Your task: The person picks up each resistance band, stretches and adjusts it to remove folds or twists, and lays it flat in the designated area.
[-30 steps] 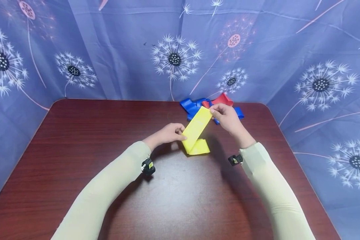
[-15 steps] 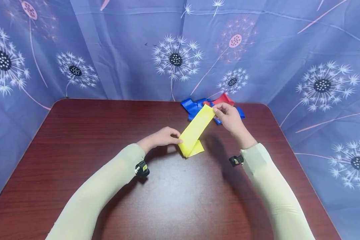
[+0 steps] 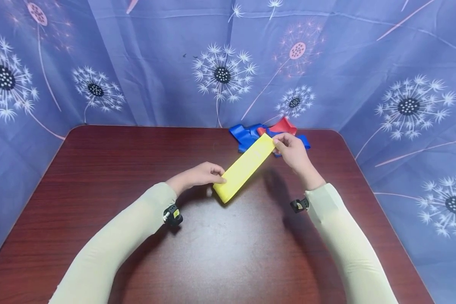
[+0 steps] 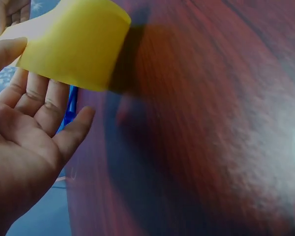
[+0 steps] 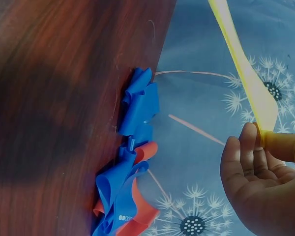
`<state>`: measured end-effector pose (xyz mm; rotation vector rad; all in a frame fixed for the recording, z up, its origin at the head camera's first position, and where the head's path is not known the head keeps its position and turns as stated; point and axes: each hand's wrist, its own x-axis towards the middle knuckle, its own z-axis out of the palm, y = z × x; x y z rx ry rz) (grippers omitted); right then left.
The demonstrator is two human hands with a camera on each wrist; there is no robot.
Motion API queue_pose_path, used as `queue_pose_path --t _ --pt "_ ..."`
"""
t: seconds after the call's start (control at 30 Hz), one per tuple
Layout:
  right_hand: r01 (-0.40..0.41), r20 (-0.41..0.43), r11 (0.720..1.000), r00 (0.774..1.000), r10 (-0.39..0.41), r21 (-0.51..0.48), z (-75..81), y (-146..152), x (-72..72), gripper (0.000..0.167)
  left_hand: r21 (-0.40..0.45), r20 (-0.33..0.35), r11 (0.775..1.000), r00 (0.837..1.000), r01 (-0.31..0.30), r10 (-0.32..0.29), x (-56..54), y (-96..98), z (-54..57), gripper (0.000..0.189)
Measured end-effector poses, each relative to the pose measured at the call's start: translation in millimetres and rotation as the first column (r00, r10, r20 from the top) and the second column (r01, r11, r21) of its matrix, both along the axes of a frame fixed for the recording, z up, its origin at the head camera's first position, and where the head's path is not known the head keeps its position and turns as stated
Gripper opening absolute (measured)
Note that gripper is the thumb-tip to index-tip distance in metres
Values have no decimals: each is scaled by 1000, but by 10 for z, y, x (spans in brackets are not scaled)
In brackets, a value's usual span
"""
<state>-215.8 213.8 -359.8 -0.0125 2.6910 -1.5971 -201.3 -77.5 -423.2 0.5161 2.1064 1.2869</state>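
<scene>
**Yellow band [image 3: 247,166] pinched in two places, stretched slantwise between the hands**

Right grip [image 3: 294,154]: thumb and fingers together, clamped on the band's upper end. Left grip [image 3: 197,175]: thumb over the band, fingers beneath, pinching its edge near the lower end; little finger extended clear of it. Band runs from far right to near left above the surface [image 3: 220,257] and curves round at its lower end in the left wrist view — cannot tell whether that end touches down. Its shadow falls just beside it.

Behind the right hand, at the far edge: blue strips [image 3: 246,137], looped and tangled with a red strip [image 3: 283,126]; white print on the blue.

Pale sleeves [image 3: 118,240] on both arms. Beyond the surface, a blue curtain [image 3: 159,63] printed with dandelions.
</scene>
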Motion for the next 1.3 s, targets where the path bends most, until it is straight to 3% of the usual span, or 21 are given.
queue_pose_path --t 0.27,0.43,0.8,1.17,1.3 --pt "14 -9 998 1000 -14 -62 -71 50 20 29 -45 12 999 1000 8 -8 18 -114 -19 19" --pt "9 -23 996 1000 -11 -85 -138 80 25 29 -71 -23 997 1000 9 -11 11 -199 -17 22" --pt "46 -22 990 999 -49 -136 -240 99 42 32 -17 -31 998 998 -53 52 31 -429 38 35" --pt "52 21 987 999 -50 -155 -269 141 67 32 -36 5 997 998 -61 62 28 -603 18 12" --pt "42 23 989 999 -39 -141 -274 165 80 33 -67 -10 995 997 -73 73 25 -686 0 28"
